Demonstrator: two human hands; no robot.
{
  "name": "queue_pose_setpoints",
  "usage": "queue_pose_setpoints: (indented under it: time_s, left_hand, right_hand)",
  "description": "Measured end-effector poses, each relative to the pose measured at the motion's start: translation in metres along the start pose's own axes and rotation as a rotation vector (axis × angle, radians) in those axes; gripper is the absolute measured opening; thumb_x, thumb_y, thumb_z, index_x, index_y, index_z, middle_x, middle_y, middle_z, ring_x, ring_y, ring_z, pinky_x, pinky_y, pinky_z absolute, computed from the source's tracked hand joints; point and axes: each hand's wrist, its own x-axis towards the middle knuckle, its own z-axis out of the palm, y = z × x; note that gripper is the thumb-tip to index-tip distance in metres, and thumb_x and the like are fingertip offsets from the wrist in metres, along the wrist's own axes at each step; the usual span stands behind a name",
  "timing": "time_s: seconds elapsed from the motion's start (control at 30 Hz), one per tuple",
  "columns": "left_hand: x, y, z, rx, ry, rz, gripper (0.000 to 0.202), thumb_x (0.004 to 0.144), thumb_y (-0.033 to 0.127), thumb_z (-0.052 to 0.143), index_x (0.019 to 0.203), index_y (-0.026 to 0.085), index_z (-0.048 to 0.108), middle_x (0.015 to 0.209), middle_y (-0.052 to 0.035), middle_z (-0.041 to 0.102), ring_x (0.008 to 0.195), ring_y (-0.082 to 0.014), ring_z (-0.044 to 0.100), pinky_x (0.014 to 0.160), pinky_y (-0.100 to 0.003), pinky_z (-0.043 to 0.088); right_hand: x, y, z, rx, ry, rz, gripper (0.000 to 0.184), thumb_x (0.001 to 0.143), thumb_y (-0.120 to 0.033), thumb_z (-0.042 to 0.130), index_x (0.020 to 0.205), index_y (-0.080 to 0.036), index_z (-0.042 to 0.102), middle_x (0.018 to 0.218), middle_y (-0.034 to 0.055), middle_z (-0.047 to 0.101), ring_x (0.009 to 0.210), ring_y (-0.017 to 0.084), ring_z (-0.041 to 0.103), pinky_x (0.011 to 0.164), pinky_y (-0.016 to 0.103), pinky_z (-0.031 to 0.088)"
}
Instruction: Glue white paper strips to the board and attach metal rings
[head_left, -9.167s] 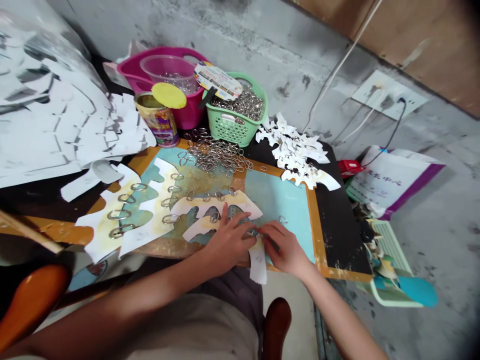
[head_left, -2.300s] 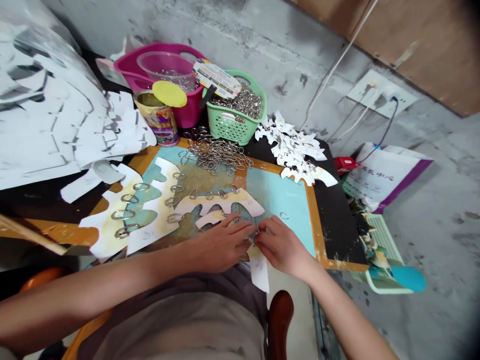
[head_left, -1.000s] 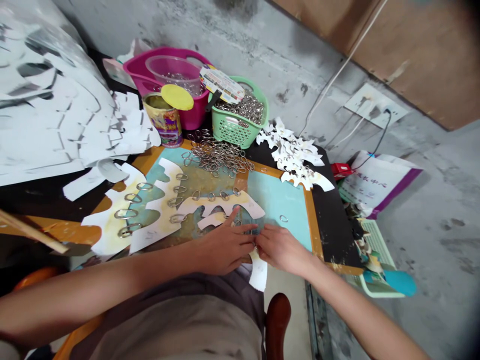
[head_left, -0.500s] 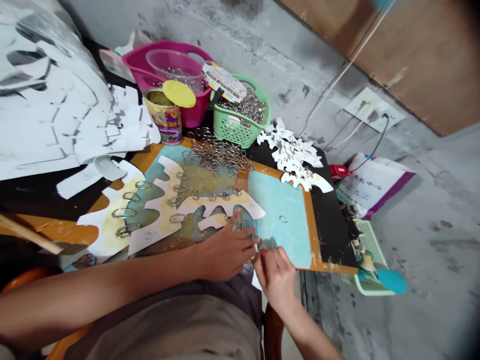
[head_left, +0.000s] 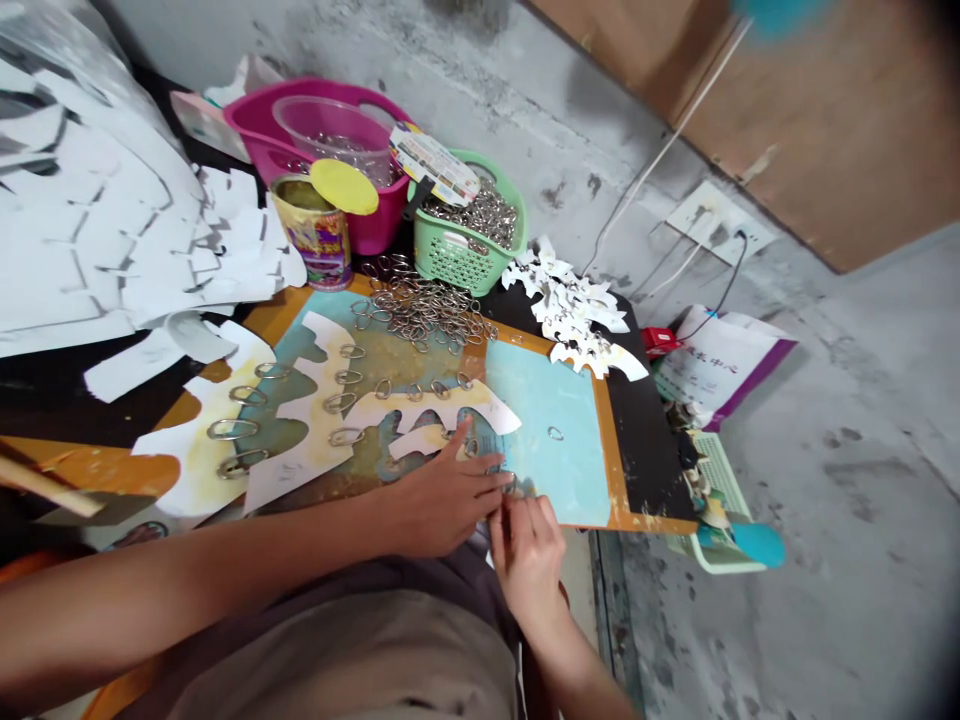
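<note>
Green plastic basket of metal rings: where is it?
In the head view, the green basket stands beyond the painted board, between the pink plastic tub and white paper cutouts.

L hand [head_left: 446,495] spread palm-down, R hand [head_left: 529,560] fingertips pinched, hands nearly touching

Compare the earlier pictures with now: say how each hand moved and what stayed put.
The right hand has drawn back toward the body, past the near edge of the board, fingers pinched together. The left hand stays flat by the paper cutout; the steel rings and green basket stayed put.
</note>
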Motion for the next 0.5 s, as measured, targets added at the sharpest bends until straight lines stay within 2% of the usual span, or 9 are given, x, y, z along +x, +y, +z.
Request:
queue_pose_setpoints:
  time_s: [0.1, 0.17, 0.23, 0.37, 0.5]
  left_hand:
    - [-0.001, -0.003, 0.000, 0.030, -0.028, 0.034, 0.029, 0.089, 0.020, 0.057, 0.119, 0.016, 0.059, 0.135, -0.0103, 0.063, 0.133, -0.0296, 0.050, 0.121, -0.061, 0.009]
    - [0.000, -0.004, -0.001, 0.058, -0.052, 0.057, 0.029, 0.089, 0.021, 0.057, 0.117, 0.017, 0.059, 0.136, -0.0109, 0.061, 0.135, -0.0294, 0.048, 0.121, -0.061, 0.012]
    - [0.000, -0.005, -0.002, 0.079, -0.064, 0.065, 0.026, 0.089, 0.021, 0.058, 0.114, 0.017, 0.061, 0.137, -0.0112, 0.061, 0.135, -0.0289, 0.047, 0.120, -0.061, 0.014]
    - [0.000, -0.005, -0.001, 0.090, -0.060, 0.053, 0.023, 0.088, 0.020, 0.059, 0.110, 0.016, 0.062, 0.132, -0.0113, 0.063, 0.136, -0.0277, 0.046, 0.121, -0.058, 0.014]
    - [-0.001, -0.005, 0.001, 0.069, -0.062, 0.050, 0.022, 0.089, 0.020, 0.056, 0.110, 0.017, 0.060, 0.123, -0.0087, 0.067, 0.136, -0.0259, 0.044, 0.123, -0.056, 0.011]
  right_hand:
    - [0.012, 0.009, -0.027, 0.222, -0.130, 0.005, 0.017, 0.097, -0.014, 0.049, 0.100, -0.018, 0.065, 0.078, 0.0056, 0.060, 0.073, 0.021, 0.053, 0.066, 0.034, 0.045]
    - [0.027, 0.023, -0.045, 0.232, -0.193, 0.012, 0.019, 0.094, -0.020, 0.057, 0.111, -0.018, 0.065, 0.083, 0.0059, 0.061, 0.079, 0.022, 0.054, 0.068, 0.035, 0.045]
    - [0.045, 0.038, -0.055, 0.163, -0.302, -0.026, 0.019, 0.092, -0.019, 0.059, 0.110, -0.019, 0.067, 0.088, 0.0071, 0.061, 0.087, 0.024, 0.055, 0.075, 0.037, 0.046]
    - [0.073, 0.058, -0.050, 0.150, -0.562, -0.260, 0.016, 0.093, -0.012, 0.057, 0.101, -0.020, 0.069, 0.081, 0.0040, 0.062, 0.083, 0.021, 0.056, 0.074, 0.033, 0.046]
    - [0.090, 0.060, -0.037, 0.189, -0.664, -0.417, 0.012, 0.094, -0.012, 0.058, 0.093, -0.020, 0.068, 0.081, 0.0026, 0.066, 0.079, 0.018, 0.059, 0.074, 0.031, 0.046]
